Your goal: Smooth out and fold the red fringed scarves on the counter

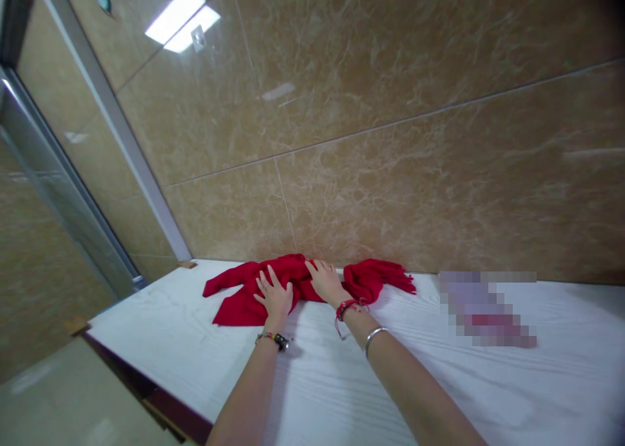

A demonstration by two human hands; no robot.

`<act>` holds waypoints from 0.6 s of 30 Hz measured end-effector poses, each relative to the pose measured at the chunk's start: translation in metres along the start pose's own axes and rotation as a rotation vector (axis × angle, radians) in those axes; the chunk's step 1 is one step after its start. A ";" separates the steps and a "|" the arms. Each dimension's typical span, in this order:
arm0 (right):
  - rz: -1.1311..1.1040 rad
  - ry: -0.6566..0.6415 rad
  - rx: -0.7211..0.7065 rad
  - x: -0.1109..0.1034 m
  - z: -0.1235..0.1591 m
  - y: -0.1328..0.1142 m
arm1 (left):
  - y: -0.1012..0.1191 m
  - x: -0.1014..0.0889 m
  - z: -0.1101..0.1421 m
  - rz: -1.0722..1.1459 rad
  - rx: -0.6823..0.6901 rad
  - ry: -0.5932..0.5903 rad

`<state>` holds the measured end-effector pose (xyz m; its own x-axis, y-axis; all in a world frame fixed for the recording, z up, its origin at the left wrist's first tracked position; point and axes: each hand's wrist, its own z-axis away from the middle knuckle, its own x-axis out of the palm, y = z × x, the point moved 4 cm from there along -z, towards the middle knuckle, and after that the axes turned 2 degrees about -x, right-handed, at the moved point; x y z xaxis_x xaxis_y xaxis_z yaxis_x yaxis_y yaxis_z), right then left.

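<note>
A red scarf (244, 303) lies bunched along the back of the white table, its fringed end spread to the right. On its left part rests my left hand (274, 296), palm down with the fingers spread. My right hand (325, 280) lies on the middle of the scarf close to the wall, fingers stretched out. Neither hand is wrapped round the cloth. Some folds under both palms are hidden.
The white wood-grain table (332, 374) meets a brown marble-tiled wall (390, 192) at the back. A blurred-out flat item (481, 309) lies at the right. The table's left edge drops to a pale floor (88, 400). A metal-framed panel (73, 166) stands at left.
</note>
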<state>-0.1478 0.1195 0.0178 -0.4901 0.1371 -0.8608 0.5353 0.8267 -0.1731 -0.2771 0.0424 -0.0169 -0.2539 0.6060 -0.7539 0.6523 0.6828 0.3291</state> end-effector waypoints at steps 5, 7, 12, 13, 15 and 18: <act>0.020 -0.072 -0.056 0.004 -0.039 -0.004 | -0.007 0.000 -0.005 0.054 0.032 0.026; 0.027 -0.070 -0.051 -0.009 -0.054 0.003 | -0.006 -0.003 -0.006 0.064 0.051 0.045; 0.058 0.155 0.059 -0.104 -0.078 0.038 | -0.005 -0.009 -0.005 0.085 0.056 0.108; 0.069 0.221 0.087 -0.132 -0.079 0.048 | -0.004 -0.011 -0.005 0.089 0.060 0.124; 0.092 0.348 0.142 -0.191 -0.075 0.070 | -0.002 -0.016 -0.003 0.099 0.089 0.161; 0.131 0.567 0.236 -0.275 -0.051 0.112 | 0.003 -0.023 -0.002 0.123 0.159 0.209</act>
<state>0.0120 0.2019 0.2593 -0.6644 0.5503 -0.5058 0.7211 0.6500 -0.2400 -0.2706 0.0313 0.0021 -0.2970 0.7628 -0.5744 0.7869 0.5363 0.3054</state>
